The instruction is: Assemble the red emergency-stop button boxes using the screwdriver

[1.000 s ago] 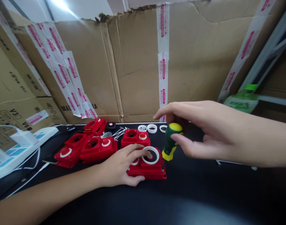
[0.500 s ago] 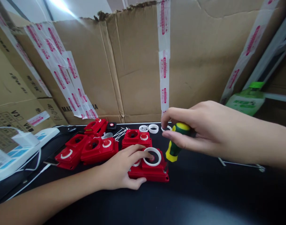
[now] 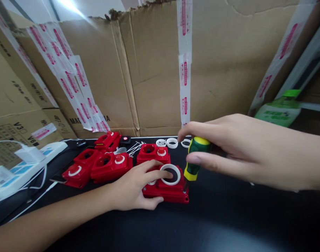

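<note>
At the right end of a red box [image 3: 167, 196] lying flat on the black counter [image 3: 175, 227], grasping a green-and-yellow screwdriver [image 3: 198, 154] in the right hand [image 3: 229, 150], with thumb on the near side of the handle and forefinger curled past its far side. Holding it tip down, handle leaning right; cannot tell how firmly it sits. Resting the left hand [image 3: 139, 187] on the same box, unclenched, with forefinger reaching inside a white ring [image 3: 179, 175] and thumb along the near edge. Compared with half a second ago, have drawn the right thumb back from beyond the handle onto it; have kept the left hand and box nearly in place. Can see another red box [image 3: 144, 158] just behind, small white rings [image 3: 172, 144] farther back, and a white power strip [image 3: 35, 164] well to the left.
</note>
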Demonstrator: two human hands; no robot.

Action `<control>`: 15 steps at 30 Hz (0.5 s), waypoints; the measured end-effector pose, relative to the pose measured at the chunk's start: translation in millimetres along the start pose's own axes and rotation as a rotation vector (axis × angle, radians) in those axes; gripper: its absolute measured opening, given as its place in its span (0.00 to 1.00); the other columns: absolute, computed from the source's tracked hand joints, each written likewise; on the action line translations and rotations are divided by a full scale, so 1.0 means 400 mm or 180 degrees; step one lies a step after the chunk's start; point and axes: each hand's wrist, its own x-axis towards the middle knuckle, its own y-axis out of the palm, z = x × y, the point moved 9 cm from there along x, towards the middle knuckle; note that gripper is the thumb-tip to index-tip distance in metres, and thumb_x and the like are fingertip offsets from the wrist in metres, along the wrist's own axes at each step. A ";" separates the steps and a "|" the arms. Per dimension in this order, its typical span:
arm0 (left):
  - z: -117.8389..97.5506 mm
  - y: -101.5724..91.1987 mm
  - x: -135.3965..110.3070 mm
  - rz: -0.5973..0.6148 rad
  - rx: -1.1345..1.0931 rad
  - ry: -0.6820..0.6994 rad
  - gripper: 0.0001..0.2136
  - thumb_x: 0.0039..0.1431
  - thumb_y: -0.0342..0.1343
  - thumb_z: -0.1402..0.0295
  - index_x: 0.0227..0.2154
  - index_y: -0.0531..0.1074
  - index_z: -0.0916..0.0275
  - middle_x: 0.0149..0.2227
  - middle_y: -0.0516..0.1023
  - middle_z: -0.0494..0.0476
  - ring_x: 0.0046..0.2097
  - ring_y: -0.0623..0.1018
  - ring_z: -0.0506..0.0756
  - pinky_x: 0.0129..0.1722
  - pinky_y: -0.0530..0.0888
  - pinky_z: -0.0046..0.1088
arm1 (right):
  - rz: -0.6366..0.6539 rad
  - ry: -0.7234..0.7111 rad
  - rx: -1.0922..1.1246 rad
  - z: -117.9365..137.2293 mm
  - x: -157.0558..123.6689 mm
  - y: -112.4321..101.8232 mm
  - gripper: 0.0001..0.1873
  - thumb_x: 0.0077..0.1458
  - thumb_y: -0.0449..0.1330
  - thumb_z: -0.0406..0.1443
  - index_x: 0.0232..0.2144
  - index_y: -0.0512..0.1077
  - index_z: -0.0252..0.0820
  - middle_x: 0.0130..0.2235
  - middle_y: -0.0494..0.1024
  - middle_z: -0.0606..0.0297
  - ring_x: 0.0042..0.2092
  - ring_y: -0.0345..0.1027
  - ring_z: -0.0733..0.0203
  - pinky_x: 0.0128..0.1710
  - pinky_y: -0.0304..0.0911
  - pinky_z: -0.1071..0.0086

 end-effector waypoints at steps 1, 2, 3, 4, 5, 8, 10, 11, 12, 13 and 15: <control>-0.001 -0.001 0.000 -0.0013 0.0001 0.0012 0.29 0.63 0.69 0.68 0.66 0.71 0.51 0.68 0.70 0.61 0.66 0.77 0.63 0.69 0.74 0.40 | 0.0119 0.0038 -0.0050 -0.002 0.002 0.010 0.24 0.72 0.54 0.57 0.39 0.76 0.47 0.23 0.72 0.69 0.22 0.60 0.61 0.23 0.49 0.65; -0.001 -0.002 0.000 -0.0018 0.0002 0.0020 0.29 0.63 0.69 0.68 0.66 0.71 0.51 0.68 0.70 0.61 0.66 0.78 0.63 0.69 0.74 0.39 | 0.0202 0.0063 -0.0087 -0.004 0.004 0.017 0.24 0.73 0.53 0.57 0.39 0.75 0.47 0.22 0.70 0.70 0.21 0.57 0.62 0.22 0.46 0.65; -0.001 -0.003 0.000 -0.0023 0.0005 0.0027 0.29 0.63 0.69 0.68 0.66 0.71 0.51 0.68 0.70 0.61 0.65 0.78 0.63 0.69 0.74 0.39 | 0.0237 0.0070 -0.0105 -0.004 0.005 0.020 0.24 0.74 0.52 0.56 0.38 0.75 0.47 0.22 0.69 0.70 0.21 0.56 0.62 0.23 0.45 0.65; -0.001 -0.003 0.000 -0.0020 0.0008 0.0035 0.29 0.63 0.70 0.68 0.65 0.72 0.51 0.68 0.70 0.61 0.65 0.78 0.63 0.69 0.74 0.39 | 0.0222 0.0055 -0.0102 -0.002 0.006 0.019 0.23 0.74 0.52 0.55 0.38 0.74 0.47 0.22 0.68 0.71 0.21 0.56 0.63 0.23 0.45 0.65; -0.001 -0.004 0.000 -0.0013 0.0017 0.0043 0.29 0.63 0.70 0.68 0.66 0.72 0.51 0.67 0.70 0.61 0.65 0.78 0.63 0.69 0.74 0.39 | 0.0213 0.0024 -0.0074 0.001 0.006 0.018 0.21 0.74 0.52 0.53 0.39 0.75 0.47 0.23 0.69 0.71 0.21 0.56 0.63 0.23 0.46 0.65; -0.004 -0.004 0.000 0.0014 0.0062 0.0053 0.29 0.63 0.70 0.68 0.66 0.71 0.50 0.67 0.70 0.61 0.65 0.78 0.62 0.69 0.74 0.39 | 0.0253 -0.0046 0.0115 0.011 0.003 0.016 0.16 0.71 0.56 0.49 0.44 0.76 0.46 0.28 0.76 0.69 0.23 0.61 0.63 0.24 0.51 0.66; -0.006 -0.005 -0.002 0.0018 0.0088 0.0051 0.30 0.64 0.69 0.67 0.67 0.71 0.49 0.67 0.70 0.60 0.65 0.78 0.62 0.69 0.73 0.40 | 0.0256 -0.0078 0.0246 0.017 0.001 0.012 0.13 0.68 0.59 0.46 0.47 0.76 0.46 0.32 0.79 0.69 0.26 0.66 0.62 0.25 0.56 0.66; -0.007 -0.005 -0.003 0.0021 0.0097 0.0042 0.30 0.64 0.69 0.67 0.67 0.71 0.49 0.67 0.70 0.60 0.65 0.78 0.63 0.69 0.74 0.40 | 0.0235 -0.0120 0.0294 0.022 -0.001 0.008 0.12 0.67 0.59 0.43 0.47 0.76 0.46 0.34 0.80 0.68 0.28 0.68 0.62 0.26 0.58 0.66; -0.007 -0.005 -0.004 0.0022 0.0109 0.0029 0.30 0.64 0.69 0.67 0.67 0.71 0.49 0.66 0.70 0.60 0.64 0.78 0.63 0.69 0.74 0.40 | 0.0198 -0.0177 0.0313 0.028 -0.002 0.005 0.11 0.66 0.58 0.41 0.46 0.76 0.46 0.36 0.80 0.67 0.29 0.69 0.61 0.27 0.60 0.66; -0.008 -0.006 -0.004 0.0019 0.0125 0.0016 0.30 0.64 0.69 0.67 0.68 0.70 0.49 0.65 0.71 0.61 0.63 0.78 0.63 0.68 0.75 0.41 | 0.0154 -0.0250 0.0315 0.034 -0.003 0.001 0.10 0.66 0.57 0.39 0.45 0.76 0.46 0.37 0.80 0.67 0.30 0.70 0.60 0.28 0.61 0.66; -0.010 -0.006 -0.002 0.0031 0.0145 0.0001 0.30 0.64 0.70 0.67 0.68 0.70 0.49 0.65 0.71 0.61 0.62 0.79 0.63 0.68 0.75 0.42 | 0.0109 -0.0364 0.0280 0.041 -0.003 0.001 0.10 0.64 0.54 0.35 0.41 0.75 0.45 0.36 0.79 0.65 0.30 0.69 0.60 0.28 0.60 0.65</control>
